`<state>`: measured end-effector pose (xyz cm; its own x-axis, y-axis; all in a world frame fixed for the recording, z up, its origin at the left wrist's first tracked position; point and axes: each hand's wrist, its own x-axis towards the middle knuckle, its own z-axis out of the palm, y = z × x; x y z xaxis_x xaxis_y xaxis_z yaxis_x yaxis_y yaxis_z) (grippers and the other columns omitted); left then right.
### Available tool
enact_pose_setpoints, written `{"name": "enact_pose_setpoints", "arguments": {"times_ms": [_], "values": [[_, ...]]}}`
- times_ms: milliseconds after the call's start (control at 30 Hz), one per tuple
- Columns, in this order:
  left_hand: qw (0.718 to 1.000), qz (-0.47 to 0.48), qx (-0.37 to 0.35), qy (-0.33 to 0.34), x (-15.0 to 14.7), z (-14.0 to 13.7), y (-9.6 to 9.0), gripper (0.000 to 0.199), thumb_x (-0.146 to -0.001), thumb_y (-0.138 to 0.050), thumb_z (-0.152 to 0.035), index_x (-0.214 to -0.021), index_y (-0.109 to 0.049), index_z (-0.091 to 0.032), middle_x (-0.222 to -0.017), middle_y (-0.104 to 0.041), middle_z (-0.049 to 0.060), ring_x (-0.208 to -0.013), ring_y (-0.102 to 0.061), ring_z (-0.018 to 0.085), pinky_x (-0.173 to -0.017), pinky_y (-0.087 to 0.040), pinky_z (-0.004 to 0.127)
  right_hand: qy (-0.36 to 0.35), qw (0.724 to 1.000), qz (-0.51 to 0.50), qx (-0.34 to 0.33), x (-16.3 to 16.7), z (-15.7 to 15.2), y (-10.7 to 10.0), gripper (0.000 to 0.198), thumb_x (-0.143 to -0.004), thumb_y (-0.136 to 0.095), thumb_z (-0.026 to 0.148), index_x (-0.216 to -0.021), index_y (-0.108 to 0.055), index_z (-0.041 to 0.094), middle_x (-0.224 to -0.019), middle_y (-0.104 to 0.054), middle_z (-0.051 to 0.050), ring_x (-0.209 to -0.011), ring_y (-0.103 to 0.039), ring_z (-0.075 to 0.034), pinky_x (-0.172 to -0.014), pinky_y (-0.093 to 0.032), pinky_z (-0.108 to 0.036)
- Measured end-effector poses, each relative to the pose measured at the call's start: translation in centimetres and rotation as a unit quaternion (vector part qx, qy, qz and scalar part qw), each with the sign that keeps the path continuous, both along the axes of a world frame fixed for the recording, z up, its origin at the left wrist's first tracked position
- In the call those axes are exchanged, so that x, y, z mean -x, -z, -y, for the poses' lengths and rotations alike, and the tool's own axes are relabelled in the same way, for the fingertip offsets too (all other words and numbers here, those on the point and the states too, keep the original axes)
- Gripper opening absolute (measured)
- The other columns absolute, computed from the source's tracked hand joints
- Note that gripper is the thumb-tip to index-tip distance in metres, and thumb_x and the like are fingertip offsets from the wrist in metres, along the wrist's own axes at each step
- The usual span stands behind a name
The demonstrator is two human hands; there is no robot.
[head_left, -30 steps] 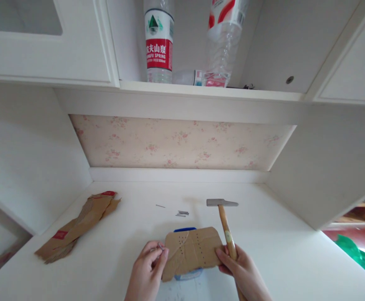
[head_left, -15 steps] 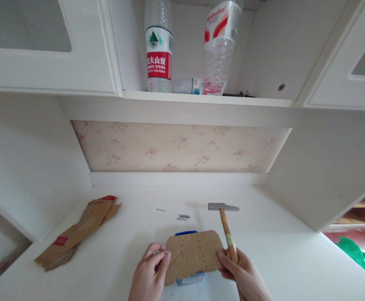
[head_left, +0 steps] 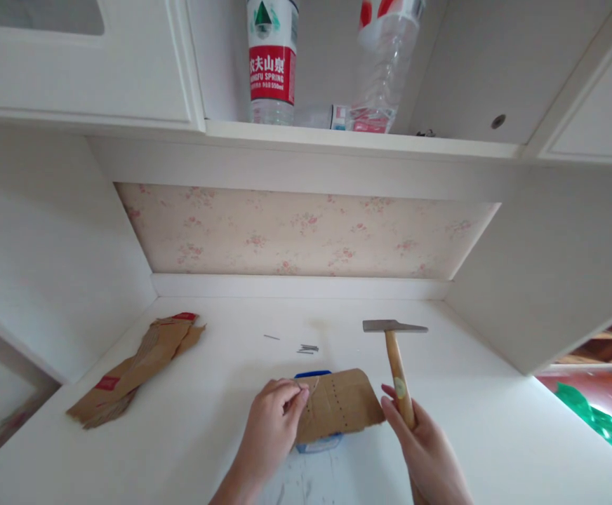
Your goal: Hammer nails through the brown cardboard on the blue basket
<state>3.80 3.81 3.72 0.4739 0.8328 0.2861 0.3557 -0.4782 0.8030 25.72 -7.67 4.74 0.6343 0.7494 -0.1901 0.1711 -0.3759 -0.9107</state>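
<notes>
A brown cardboard piece point(head_left: 345, 401) with rows of small holes lies over a blue-rimmed box point(head_left: 321, 443), which is mostly hidden beneath it. My left hand point(head_left: 281, 410) is closed in a pinch over the cardboard's left part, with a thin nail point(head_left: 300, 384) barely showing at the fingertips. In my right hand point(head_left: 422, 438) is a hammer point(head_left: 399, 372), gripped by its wooden handle with the metal head up. The right fingers are beside the cardboard's right edge. Several loose nails point(head_left: 307, 348) lie on the white surface beyond the box, and one single nail point(head_left: 271, 337) lies to their left.
Torn cardboard strips point(head_left: 140, 372) lie on the left of the white tabletop point(head_left: 205, 435). White side panels flank it. Above, a shelf point(head_left: 358, 140) holds a red-labelled bottle point(head_left: 273, 70) and another clear bottle point(head_left: 382, 77). Green plastic point(head_left: 590, 414) shows at far right.
My left hand has moved right, onto the cardboard's left part. My right hand has shifted right with the hammer, its fingers off the cardboard's edge. The camera view has tilted down slightly.
</notes>
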Motion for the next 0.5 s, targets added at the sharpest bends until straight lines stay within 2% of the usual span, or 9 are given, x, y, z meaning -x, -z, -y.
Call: {"name": "enact_pose_setpoints", "arguments": {"times_ms": [100, 167, 233, 300, 400, 500], "values": [[0.999, -0.021, -0.012, -0.023, 0.1, -0.4, 0.7, 0.025, -0.097, -0.053, -0.032, -0.088, -0.075, -0.025, -0.089, -0.074, 0.004, -0.087, -0.067, 0.021, -0.085, -0.049, 0.034, -0.014, 1.000, -0.006, 0.010, 0.5, 0.6, -0.9, 0.075, -0.079, -0.052, 0.072, -0.128, -0.057, 0.016, -0.113, -0.071, -0.013, -0.105, -0.062, -0.030, -0.098, -0.045, -0.044], [0.999, -0.027, -0.008, -0.041, 0.4, -0.6, 0.8, 0.020, -0.094, -0.057, -0.031, -0.098, -0.075, -0.025, -0.087, -0.073, 0.004, -0.082, -0.068, 0.021, -0.080, -0.051, 0.034, -0.014, 1.000, -0.005, 0.010, 0.9, 0.8, -1.5, 0.072, -0.079, -0.052, 0.073, -0.126, -0.058, 0.019, -0.097, -0.069, -0.007, -0.082, -0.061, -0.023, -0.081, -0.050, -0.039], [0.998, -0.026, -0.004, -0.050, 0.5, -0.9, 0.6, 0.020, -0.091, -0.059, -0.031, -0.103, -0.074, -0.024, -0.086, -0.073, 0.003, -0.080, -0.068, 0.021, -0.077, -0.052, 0.033, -0.018, 1.000, -0.009, 0.005, 1.4, 0.8, -2.1, 0.067, -0.081, -0.052, 0.072, -0.123, -0.059, 0.020, -0.084, -0.065, -0.001, -0.069, -0.056, -0.018, -0.067, -0.050, -0.034], [0.999, -0.023, -0.008, -0.037, 0.5, -1.2, 0.2, 0.019, -0.093, -0.058, -0.033, -0.096, -0.075, -0.024, -0.089, -0.074, 0.004, -0.084, -0.068, 0.021, -0.078, -0.052, 0.032, -0.031, 0.999, -0.018, -0.002, 1.9, 0.6, -2.7, 0.062, -0.083, -0.051, 0.069, -0.120, -0.058, 0.020, -0.074, -0.060, 0.003, -0.062, -0.054, -0.016, -0.058, -0.048, -0.030], [1.000, -0.017, -0.020, -0.002, 0.4, -1.4, -0.6, 0.029, -0.098, -0.052, -0.037, -0.084, -0.074, -0.025, -0.094, -0.075, 0.004, -0.094, -0.067, 0.021, -0.087, -0.049, 0.034, -0.055, 0.998, -0.026, 0.002, 2.6, 0.3, -3.4, 0.056, -0.085, -0.050, 0.067, -0.112, -0.058, 0.019, -0.060, -0.055, 0.007, -0.049, -0.050, -0.012, -0.046, -0.042, -0.026], [0.999, -0.030, -0.021, 0.021, 0.3, -1.6, -1.2, 0.037, -0.101, -0.047, -0.040, -0.081, -0.074, -0.026, -0.099, -0.075, 0.002, -0.098, -0.065, 0.022, -0.091, -0.047, 0.036, -0.067, 0.997, -0.022, 0.021, 3.3, 0.2, -4.2, 0.051, -0.084, -0.050, 0.068, -0.097, -0.059, 0.020, -0.048, -0.053, 0.009, -0.038, -0.043, -0.009, -0.040, -0.033, -0.023]]}}
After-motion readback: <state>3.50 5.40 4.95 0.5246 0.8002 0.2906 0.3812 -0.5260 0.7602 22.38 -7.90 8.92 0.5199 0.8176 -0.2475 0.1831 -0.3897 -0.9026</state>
